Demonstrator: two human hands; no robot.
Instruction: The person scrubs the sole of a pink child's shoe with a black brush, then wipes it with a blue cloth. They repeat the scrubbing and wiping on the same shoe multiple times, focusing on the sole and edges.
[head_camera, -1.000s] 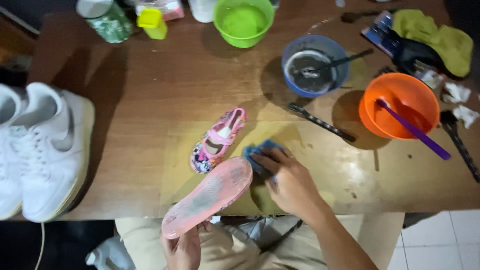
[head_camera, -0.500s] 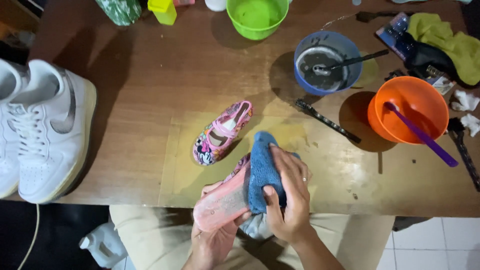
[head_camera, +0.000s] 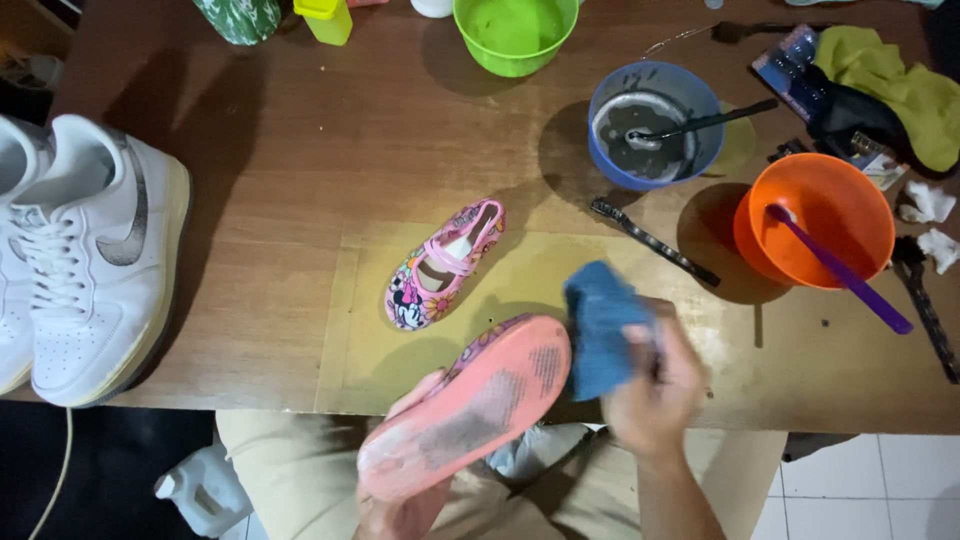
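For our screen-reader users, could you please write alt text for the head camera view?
The left hand holds a small pink child's shoe sole-up while the right hand presses a blue cloth to its toe, above a brown wooden table with its matching shoe.

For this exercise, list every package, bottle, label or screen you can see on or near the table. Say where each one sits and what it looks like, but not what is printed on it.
Green-and-white patterned container: table's far left edge, rounded.
Yellow-green bottle: right beside it, small, squarish.
Blue flat packet: far right, partly under a yellow-green cloth.
Pale plastic jug: on the floor, below the table's near edge.
No screens visible.
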